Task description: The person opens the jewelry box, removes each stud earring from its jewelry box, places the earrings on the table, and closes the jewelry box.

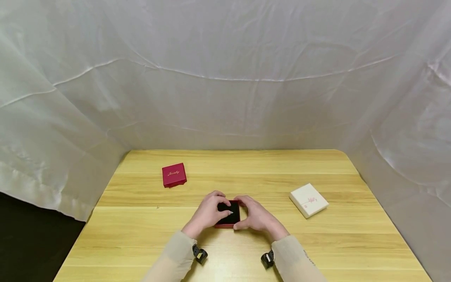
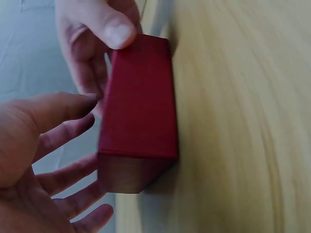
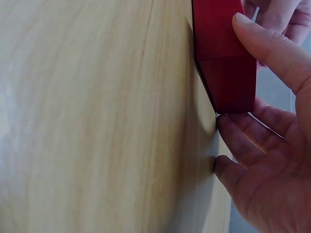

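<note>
Silver piece: a small, shiny silver piece [image 1: 231, 212] sat on the black lining [image 1: 223, 220] of the red box, too tiny for me to make out its shape.
Red box: the red box [image 1: 225, 226] rested in front of me near the middle of the table, uncovered, with its dark inside facing up and its red walls around it.
Left hand: my left hand [image 1: 209, 212] reached over the box from the left, thumb and forefinger apart above the lining, the thumb tip just beside the silver piece; the other fingers were loosely spread by the box's side.
Right hand: my right hand [image 1: 256, 216] gripped the box at its right end, the thumb on the near wall by the corner and the fingers around the far side.
Wrists: a small black device [image 1: 199, 254] sat at each cuff of my pale sleeves [image 1: 172, 256].
Gold lettering: a red square case [image 1: 174, 175] with gold script lay farther off to the left, well apart from my hands; whether it was a lid or a whole box I couldn't tell.
Pink flower: a white box [image 1: 309, 200] printed with a pink flower stood off to the right, turned at an angle.
Table: the table [image 1: 246, 172] had a light wood grain.
Backdrop: pale, creased cloth [image 1: 225, 102] hung behind and along both sides.
</note>
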The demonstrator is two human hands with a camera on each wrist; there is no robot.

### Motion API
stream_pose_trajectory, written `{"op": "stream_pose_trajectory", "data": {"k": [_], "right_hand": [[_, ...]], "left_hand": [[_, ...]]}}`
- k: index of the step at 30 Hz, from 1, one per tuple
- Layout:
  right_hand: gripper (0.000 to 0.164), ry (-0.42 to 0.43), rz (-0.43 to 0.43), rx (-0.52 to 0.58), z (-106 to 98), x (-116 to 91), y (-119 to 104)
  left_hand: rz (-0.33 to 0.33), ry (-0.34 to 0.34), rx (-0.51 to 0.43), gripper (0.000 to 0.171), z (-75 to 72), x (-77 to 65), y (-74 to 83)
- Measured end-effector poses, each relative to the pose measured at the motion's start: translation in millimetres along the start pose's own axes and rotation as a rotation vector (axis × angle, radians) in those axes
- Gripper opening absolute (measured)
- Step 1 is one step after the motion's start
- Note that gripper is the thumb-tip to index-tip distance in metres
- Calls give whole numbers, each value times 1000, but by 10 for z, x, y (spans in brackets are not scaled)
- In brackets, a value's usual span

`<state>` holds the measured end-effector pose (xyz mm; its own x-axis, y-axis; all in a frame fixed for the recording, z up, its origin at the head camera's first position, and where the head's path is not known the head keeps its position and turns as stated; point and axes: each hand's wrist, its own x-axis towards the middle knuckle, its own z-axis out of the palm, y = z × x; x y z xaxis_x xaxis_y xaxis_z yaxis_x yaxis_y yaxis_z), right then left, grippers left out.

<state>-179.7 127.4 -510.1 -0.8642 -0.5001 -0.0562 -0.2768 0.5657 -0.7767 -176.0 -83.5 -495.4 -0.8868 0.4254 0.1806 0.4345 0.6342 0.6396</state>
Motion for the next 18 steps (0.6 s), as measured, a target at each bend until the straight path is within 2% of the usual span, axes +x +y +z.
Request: {"op": "stream_pose_trajectory", "data": {"k": [6, 18], "right_hand": [[84, -1, -4, -1, -1, 4, -5], [82, -5, -13, -2, -4, 1, -9]], "left_hand": [[5, -43, 44, 13, 80, 28, -51], [-4, -70, 68, 10, 168, 73, -110]]}}
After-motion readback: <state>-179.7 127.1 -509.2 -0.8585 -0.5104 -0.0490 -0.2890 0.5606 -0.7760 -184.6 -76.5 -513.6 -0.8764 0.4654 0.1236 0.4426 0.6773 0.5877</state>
